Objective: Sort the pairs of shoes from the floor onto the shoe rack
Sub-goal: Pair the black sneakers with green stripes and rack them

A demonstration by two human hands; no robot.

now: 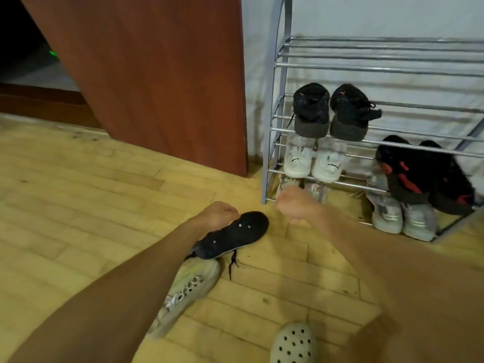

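Head view. Pale plank floor (78, 205); smooth red-brown door (157, 87); grey tube-metal rack (379, 66) against the wall. On the rack: black pair (311, 111) on a middle tier, white pair (298, 161) beneath, black-and-red pair (419, 174) to the right.

Step in hand, as judged: picking up one shoe. Left hand (218, 216) grips a black shoe (235, 235) by one end, low over the floor before the rack, lace (231, 265) dangling. Right hand (296, 205) blurred, fingers curled; grasp cannot be told. Grey-green shoe (193, 286), knit-looking, lies under the left forearm.

Next move calls for finding the mate and seating both across the bars.
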